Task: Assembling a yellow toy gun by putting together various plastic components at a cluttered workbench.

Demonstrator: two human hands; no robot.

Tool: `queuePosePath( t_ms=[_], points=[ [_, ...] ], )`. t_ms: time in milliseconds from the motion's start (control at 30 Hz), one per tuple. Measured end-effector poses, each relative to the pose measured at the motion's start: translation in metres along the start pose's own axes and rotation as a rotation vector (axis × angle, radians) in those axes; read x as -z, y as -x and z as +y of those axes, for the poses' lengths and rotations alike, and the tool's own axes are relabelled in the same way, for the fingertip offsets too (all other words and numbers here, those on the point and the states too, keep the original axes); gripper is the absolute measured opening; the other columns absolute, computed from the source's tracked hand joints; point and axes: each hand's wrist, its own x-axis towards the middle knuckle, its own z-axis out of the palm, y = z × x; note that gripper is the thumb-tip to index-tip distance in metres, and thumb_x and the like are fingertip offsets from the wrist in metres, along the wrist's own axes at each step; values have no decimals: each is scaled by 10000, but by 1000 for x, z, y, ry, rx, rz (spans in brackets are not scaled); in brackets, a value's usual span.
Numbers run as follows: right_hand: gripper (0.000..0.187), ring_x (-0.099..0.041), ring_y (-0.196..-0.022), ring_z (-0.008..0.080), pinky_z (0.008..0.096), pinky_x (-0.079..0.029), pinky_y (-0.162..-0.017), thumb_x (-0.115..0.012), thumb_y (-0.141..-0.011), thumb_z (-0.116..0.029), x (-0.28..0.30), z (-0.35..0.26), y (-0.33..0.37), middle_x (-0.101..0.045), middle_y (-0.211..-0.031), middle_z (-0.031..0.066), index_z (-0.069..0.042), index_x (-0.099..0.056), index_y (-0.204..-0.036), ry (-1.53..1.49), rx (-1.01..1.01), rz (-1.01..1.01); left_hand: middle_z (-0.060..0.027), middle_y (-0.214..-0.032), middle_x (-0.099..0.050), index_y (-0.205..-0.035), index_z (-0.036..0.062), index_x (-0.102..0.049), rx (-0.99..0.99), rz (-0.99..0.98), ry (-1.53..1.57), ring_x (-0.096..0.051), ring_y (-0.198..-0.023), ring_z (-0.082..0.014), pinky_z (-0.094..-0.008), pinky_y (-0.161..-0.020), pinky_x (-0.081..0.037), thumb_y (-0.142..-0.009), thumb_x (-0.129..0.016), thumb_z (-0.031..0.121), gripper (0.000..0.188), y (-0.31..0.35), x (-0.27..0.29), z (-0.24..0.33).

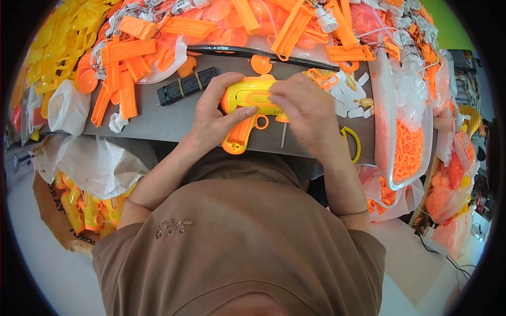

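Note:
Over the near edge of the table, my left hand (213, 113) is closed around the rear of a yellow and orange toy gun (243, 97), its thumb lying along the side. The toy's orange grip (238, 136) points down toward me, with an open hollow in it. Curled fingers of my right hand (311, 108) are pressed together at the front half of the toy; what they pinch is hidden. Beneath that hand a thin metal shaft (284, 136) shows, its upper end out of sight. A yellow looped handle (357, 145) lies right of my right wrist.
A black block with bands (187, 87) lies left of the toy. Orange plastic parts (126, 58) are heaped along the back. At right stands a clear bin (386, 121) of small orange rings. A paper sack (50, 205) of yellow toy guns stands at lower left.

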Motion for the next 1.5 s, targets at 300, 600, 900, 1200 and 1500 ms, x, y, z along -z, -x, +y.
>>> queuePosePath(
  t_ms=[300,600,900,1200,1500],
  points=[
    [39,-566,-665,302,402,-441,-570,-539,-799,-49,-19,-14,-9,-512,-771,111,-21,-563,-812,308,35,-237,-151,-1191,-495,-1188,-16,-502,-190,-35,-115,-515,-1066,-250,-329,-902,-418,-857,-627,155,393,-3,4,6],
    [85,-585,-668,325,408,-474,-567,-541,-726,11,-30,-22,-6,-533,-781,132,-17,-532,-806,385,32,-168,-163,-1103,-543,-1109,-38,-546,-146,34,-140,-533,-1034,-255,-313,-896,-407,-912,-467,61,234,-4,-1,3],
    [165,-576,-698,204,293,-468,-611,-618,-811,-48,44,60,39,-585,-888,125,-3,-620,-970,184,-349,304,-119,-1185,-526,-1284,-19,-443,-66,58,-9,-489,-1090,-164,-283,-956,-368,-969,-404,142,355,-2,-1,1],
    [172,-583,-700,231,342,-463,-630,-683,-735,-67,61,117,59,-554,-805,120,-2,-620,-882,564,-342,274,-150,-1187,-522,-1248,-52,-457,-75,45,-103,-494,-1101,-207,-308,-957,-369,-947,-450,145,360,0,1,1],
    [247,-547,-679,210,309,-439,-583,-681,-644,89,49,29,47,-559,-843,88,-24,-619,-854,455,394,412,-163,-1070,-571,-1174,-64,-476,-217,5,-40,-555,-939,-186,-283,-850,-431,-870,-560,31,330,1,-7,73]
  ],
)
